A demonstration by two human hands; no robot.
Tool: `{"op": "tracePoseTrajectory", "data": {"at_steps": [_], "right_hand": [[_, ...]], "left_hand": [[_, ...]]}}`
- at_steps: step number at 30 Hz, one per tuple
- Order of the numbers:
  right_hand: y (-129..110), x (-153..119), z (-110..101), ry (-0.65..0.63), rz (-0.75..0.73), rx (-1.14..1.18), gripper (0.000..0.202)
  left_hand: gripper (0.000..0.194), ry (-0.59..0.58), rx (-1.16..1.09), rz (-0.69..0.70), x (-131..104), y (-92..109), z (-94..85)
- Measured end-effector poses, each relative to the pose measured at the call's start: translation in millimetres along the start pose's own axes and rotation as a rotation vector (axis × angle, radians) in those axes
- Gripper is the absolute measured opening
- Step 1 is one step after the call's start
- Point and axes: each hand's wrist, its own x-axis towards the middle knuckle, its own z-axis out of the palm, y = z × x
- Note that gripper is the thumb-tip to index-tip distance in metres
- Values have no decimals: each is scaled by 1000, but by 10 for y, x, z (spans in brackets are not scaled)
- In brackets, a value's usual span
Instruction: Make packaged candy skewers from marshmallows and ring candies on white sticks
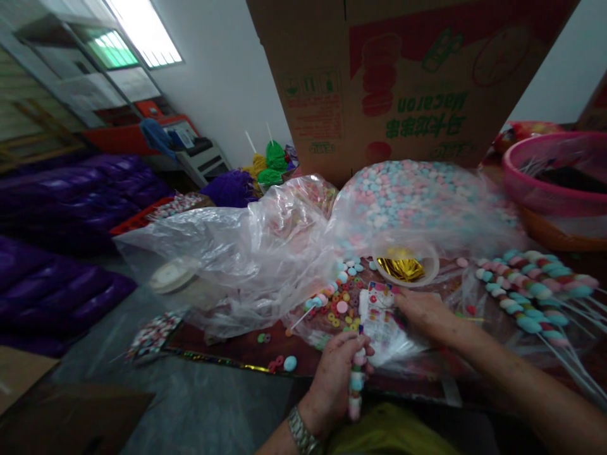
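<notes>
Straight ahead, a bulging bag (417,196) blocks the way, cardboard box (308,69) looming behind; candy skewers (533,289) crowd the right, while left of the left hand (334,366) the table's (190,341) near edge offers a gap.

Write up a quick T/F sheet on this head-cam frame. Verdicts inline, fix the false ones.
1. The left hand holds a skewer of pastel candies. True.
2. The wristwatch is worn on the right wrist. False: it is on the left.
3. Gold foil strips lie in a round pale-rimmed bowl. True.
4. "Macaron" on the cardboard box reads right way up. False: the word is upside down.
5. The right hand is at the printed clear wrappers. True.
6. The pink basin is left of the cardboard box in the picture. False: it is to the right.
</notes>
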Motion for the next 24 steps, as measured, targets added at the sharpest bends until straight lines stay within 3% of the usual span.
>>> {"op": "tracePoseTrajectory", "data": {"at_steps": [6, 11, 13, 15, 19, 21, 24], "right_hand": [[124, -235, -34, 89, 171, 125, 20], [131, -328, -46, 210, 309, 189, 37], [53, -380, -84, 240, 338, 206, 34], [-107, -433, -119, 245, 243, 351, 23], [-543, -444, -42, 169, -43, 865, 26], [-689, -398, 62, 188, -40, 975, 27], [-725, -340, 164, 161, -8, 986, 42]], "left_hand": [[23, -16, -15, 21, 58, 68, 92], [25, -30, -11, 17, 101, 102, 179], [25, -22, -11, 9, 105, 104, 183], [24, -14, -7, 17, 104, 99, 184], [16, -74, -6, 71, 98, 59, 207], [15, -108, 9, 96, 96, 28, 210], [18, -134, 70, 114, 96, -20, 174]]}}
